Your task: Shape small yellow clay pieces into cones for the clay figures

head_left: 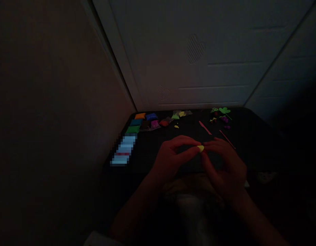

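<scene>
A small piece of yellow modelling clay (201, 148) is pinched between both hands above the dark table's front part. My left hand (174, 152) grips it from the left with thumb and fingertips. From the right, my right hand (224, 164) closes its thumb and fingers on the same piece. Beyond the hands lie a smaller yellow clay bit (176, 126), a pink modelling knife (205, 127) and a thin pink stick tool (227, 139). The light is dim, so finger details are faint.
Coloured clay packets, among them an orange packet (140, 116) and a green packet (133, 129), line the table's back left. A blurred lit screen (124, 149) lies at the left edge. Small clay shapes, including a green clover-like piece (224, 110), sit back right. A white panel (198, 75) stands behind.
</scene>
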